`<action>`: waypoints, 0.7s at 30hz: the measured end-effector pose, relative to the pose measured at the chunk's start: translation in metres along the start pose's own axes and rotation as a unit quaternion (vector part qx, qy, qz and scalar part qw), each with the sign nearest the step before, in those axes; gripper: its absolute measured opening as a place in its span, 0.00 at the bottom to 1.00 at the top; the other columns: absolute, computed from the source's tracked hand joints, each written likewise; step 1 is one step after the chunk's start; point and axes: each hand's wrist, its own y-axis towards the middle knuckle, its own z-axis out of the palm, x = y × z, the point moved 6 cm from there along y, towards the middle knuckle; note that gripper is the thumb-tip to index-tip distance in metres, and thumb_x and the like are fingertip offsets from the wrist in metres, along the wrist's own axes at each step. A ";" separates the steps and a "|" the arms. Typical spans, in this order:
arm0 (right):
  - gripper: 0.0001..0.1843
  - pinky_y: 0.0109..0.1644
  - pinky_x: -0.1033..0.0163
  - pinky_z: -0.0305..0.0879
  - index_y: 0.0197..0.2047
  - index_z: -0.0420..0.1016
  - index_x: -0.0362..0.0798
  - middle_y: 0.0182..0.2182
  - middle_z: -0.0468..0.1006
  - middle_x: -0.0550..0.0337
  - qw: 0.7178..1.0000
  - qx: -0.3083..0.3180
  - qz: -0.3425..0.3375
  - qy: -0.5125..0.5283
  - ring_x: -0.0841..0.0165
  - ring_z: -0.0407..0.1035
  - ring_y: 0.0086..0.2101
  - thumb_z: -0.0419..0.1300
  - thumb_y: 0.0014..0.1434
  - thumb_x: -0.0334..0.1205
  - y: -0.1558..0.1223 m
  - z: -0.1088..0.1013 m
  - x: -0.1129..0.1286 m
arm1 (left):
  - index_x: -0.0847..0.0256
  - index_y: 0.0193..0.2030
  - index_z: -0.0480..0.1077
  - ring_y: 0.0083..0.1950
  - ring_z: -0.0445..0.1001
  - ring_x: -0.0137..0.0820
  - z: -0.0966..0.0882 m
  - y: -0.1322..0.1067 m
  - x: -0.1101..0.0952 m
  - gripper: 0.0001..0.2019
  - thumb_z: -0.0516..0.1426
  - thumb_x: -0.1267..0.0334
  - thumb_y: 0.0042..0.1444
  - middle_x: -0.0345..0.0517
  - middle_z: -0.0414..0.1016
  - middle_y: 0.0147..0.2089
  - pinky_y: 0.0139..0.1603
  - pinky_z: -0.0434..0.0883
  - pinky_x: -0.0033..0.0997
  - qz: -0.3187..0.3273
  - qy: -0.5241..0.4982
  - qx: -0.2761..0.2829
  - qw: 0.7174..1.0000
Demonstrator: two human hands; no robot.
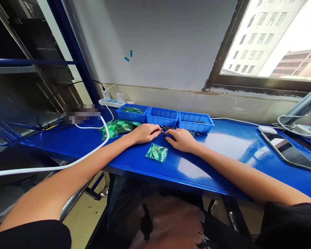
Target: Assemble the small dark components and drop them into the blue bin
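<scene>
Black sleeve (33,235), hands (182,139) curled, grip unclear, small parts (172,128) between them, green packet (157,152) just nearer

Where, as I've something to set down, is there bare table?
The widest bare patch of blue table lies between the rightmost bin, the right forearm and the phone. A smaller one: between the single green packet and that forearm. Crowded beside and beyond the left hand and right hand: piled packets, small parts, other bins.

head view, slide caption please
Left hand and right hand by small parts, three blue bins behind, a green packet in front.
</scene>
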 end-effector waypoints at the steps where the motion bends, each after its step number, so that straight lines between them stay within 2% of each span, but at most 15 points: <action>1: 0.18 0.49 0.59 0.62 0.53 0.70 0.49 0.44 0.78 0.53 1.000 0.000 0.002 -0.002 0.61 0.71 0.46 0.49 0.63 0.43 0.001 0.001 0.000 | 0.62 0.45 0.70 0.36 0.74 0.33 0.000 0.000 0.000 0.14 0.46 0.60 0.60 0.46 0.77 0.39 0.35 0.65 0.27 -0.002 0.001 0.000 1.000; 7: 0.19 0.47 0.59 0.63 0.54 0.68 0.49 0.45 0.77 0.51 1.000 0.000 0.020 -0.013 0.60 0.71 0.46 0.48 0.64 0.44 0.005 0.001 0.003 | 0.62 0.44 0.70 0.32 0.73 0.31 0.000 0.002 0.000 0.14 0.48 0.60 0.59 0.44 0.77 0.34 0.30 0.62 0.26 -0.018 0.014 -0.005 1.000; 15: 0.18 0.46 0.60 0.63 0.53 0.69 0.49 0.44 0.78 0.52 1.000 -0.008 0.012 -0.007 0.61 0.71 0.46 0.49 0.63 0.44 0.005 0.001 0.003 | 0.63 0.44 0.70 0.33 0.74 0.32 -0.002 0.000 -0.001 0.16 0.47 0.59 0.59 0.46 0.78 0.38 0.32 0.64 0.27 -0.009 0.007 -0.008 1.000; 21: 0.18 0.45 0.61 0.63 0.53 0.69 0.49 0.43 0.78 0.53 1.000 -0.015 0.011 -0.002 0.62 0.72 0.44 0.50 0.63 0.44 0.006 0.002 0.001 | 0.63 0.45 0.70 0.32 0.73 0.32 -0.001 0.000 0.002 0.15 0.47 0.59 0.59 0.45 0.77 0.35 0.31 0.64 0.27 -0.013 0.009 -0.007 1.000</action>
